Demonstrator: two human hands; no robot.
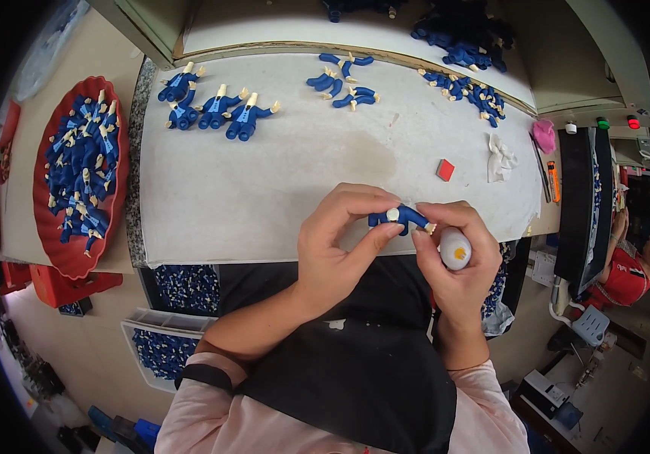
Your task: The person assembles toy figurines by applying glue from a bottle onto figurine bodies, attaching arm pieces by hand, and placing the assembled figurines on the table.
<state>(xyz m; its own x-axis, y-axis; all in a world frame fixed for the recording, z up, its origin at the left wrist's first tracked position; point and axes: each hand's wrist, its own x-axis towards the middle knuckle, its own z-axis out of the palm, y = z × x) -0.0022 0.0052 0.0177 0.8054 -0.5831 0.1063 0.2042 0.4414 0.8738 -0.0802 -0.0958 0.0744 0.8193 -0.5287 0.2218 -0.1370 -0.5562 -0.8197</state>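
Between the fingertips of both hands, over the front part of the worktable, is a small blue figurine body [410,216] with cream parts. My left hand [332,238] pinches its left end, thumb below and forefinger above. At its other end, my right thumb and forefinger touch the blue arm with its cream hand. My right hand [470,276] also keeps a small white bottle [455,256] with a yellow-brown mark tucked in the palm. Further back on the white table surface [264,189] stand several blue figurine bodies [243,121], and loose blue arms [355,98] lie in a small group.
At left is a red scalloped tray [40,178] full of figurine bodies. A pile of blue parts [480,98] lies back right, near a red block [445,170], crumpled tissue [500,160] and an orange tube [553,181]. A shelf [279,34] spans the back; another person [628,272] sits far right.
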